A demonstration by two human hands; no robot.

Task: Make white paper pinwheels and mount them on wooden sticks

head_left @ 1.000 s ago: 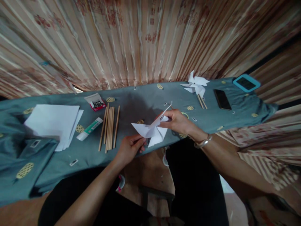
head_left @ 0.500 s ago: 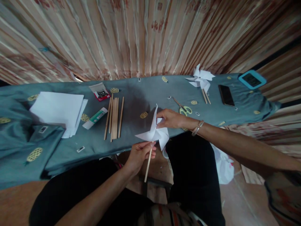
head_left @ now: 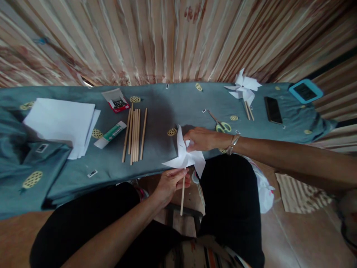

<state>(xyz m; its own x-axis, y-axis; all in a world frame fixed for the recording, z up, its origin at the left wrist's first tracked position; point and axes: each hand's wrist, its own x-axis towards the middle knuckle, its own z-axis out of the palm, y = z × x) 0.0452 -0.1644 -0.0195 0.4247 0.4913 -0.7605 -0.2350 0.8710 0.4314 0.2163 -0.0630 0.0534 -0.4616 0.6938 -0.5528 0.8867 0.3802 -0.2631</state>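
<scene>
A white paper pinwheel [head_left: 186, 159] with folded blades is in front of me at the table's near edge. My left hand [head_left: 169, 185] is closed round the upper part of its wooden stick [head_left: 182, 203], just under the blades. The stick's lower end points down over my lap. My right hand [head_left: 203, 139] is at the pinwheel's upper right, closed with its fingertips on a blade near the centre. A small dot shows at the middle of the blades. Part of the paper is hidden behind the right fingers.
Left of the pinwheel lie several wooden sticks [head_left: 136, 136], a red box [head_left: 118, 104] of small dark pieces, a green-and-white carton [head_left: 111, 134] and white paper sheets [head_left: 61, 121]. To the right are scissors [head_left: 223, 127], another pinwheel [head_left: 244, 87], a phone [head_left: 273, 109] and a blue-framed timer [head_left: 306, 91].
The pinwheel and both hands have shifted slightly right in view, and its blades have turned a little. The stick is more upright. The whole view has shifted slightly too.
</scene>
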